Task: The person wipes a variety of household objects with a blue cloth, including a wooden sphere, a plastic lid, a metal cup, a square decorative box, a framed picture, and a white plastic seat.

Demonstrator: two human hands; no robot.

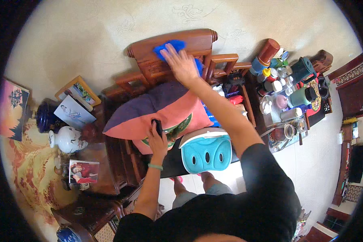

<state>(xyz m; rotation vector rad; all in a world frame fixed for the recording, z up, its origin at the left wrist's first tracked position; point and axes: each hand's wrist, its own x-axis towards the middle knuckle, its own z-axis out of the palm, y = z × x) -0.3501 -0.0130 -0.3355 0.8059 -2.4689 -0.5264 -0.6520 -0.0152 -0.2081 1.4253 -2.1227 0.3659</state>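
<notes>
My right hand [181,65] lies flat, fingers spread, over a bright blue cloth [178,45]. The cloth is pressed against the carved wooden backrest [196,37] of a bench, and part of it shows beside the wrist. Lower down, my left hand [158,143] grips a small black object [157,127] whose kind I cannot make out. That hand is against a pink and purple cushion [166,99] leaning on the backrest. A teal and white moulded seat support [207,154] with several oval holes is below the cushion, on the dark seat.
On the right, a glass-topped table [272,121] bears several jars, bottles and a dark green jug [302,69]. Left of the bench, a wooden cabinet [101,169] carries a white vase [69,139], a blue jar [45,116] and framed pictures [81,92]. Packages [236,99] lie beside the cushion.
</notes>
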